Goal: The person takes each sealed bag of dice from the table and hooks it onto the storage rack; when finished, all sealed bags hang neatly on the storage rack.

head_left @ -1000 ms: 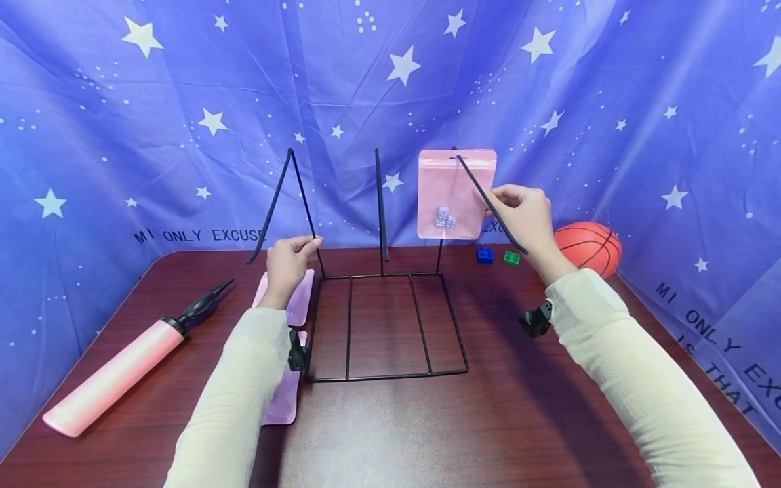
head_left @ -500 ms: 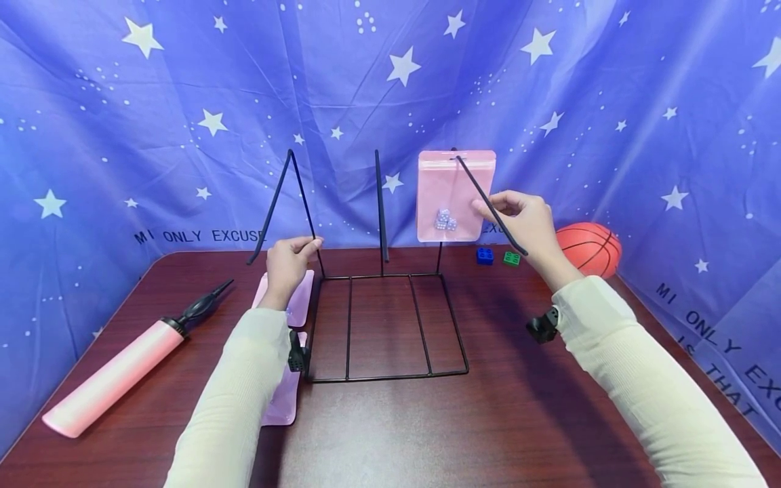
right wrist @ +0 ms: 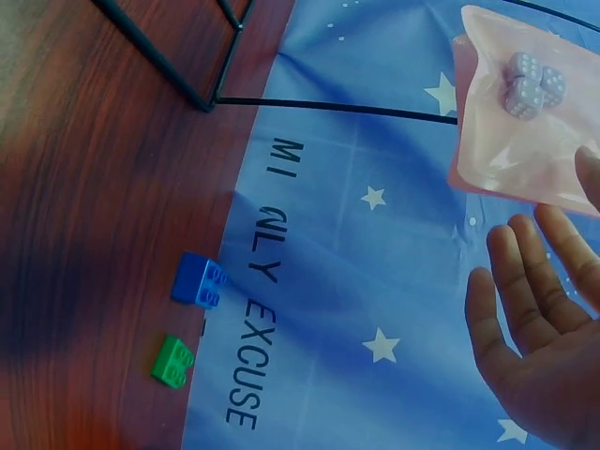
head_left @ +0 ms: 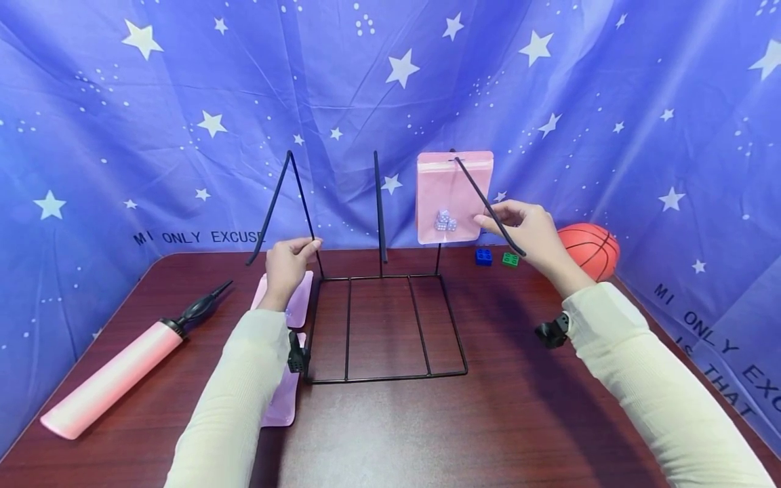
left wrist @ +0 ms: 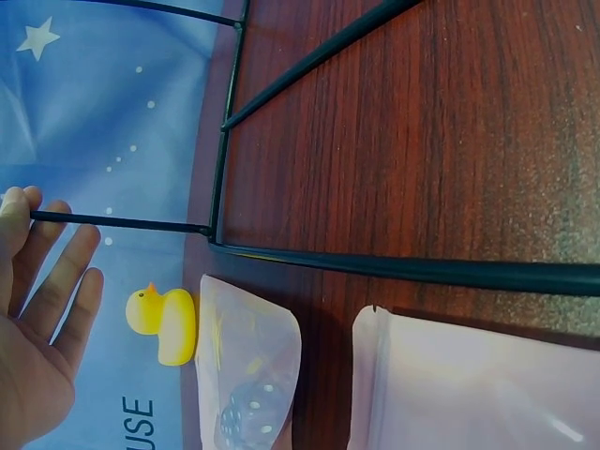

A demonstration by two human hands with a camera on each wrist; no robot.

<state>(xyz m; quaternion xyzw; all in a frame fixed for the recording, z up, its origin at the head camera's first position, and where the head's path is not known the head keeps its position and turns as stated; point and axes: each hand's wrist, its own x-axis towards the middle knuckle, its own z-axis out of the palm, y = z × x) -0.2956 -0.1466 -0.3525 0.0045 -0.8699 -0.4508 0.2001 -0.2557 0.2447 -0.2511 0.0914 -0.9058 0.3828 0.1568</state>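
A black wire display rack stands on the table, with upright posts and hooks sloping forward. My left hand pinches its left post between thumb and fingertips. A pink zip bag holding several pale dice hangs by its slot from the right hook, and a redder layer shows behind it. At the bag's lower right edge is my right hand, its thumb over the front and its other fingers extended beside the edge. The right wrist view shows the dice gathered in the bag's bottom.
Left of the rack lie pink bags, partly under the left forearm. A yellow rubber duck stands near them. A pink hand pump lies farther left. A blue block, a green block and a red ball sit back right.
My right hand has slid down and slightly right along the bag's edge, and its thumb has come onto the front. The bag's bottom hangs slightly lower. My left hand keeps its hold.
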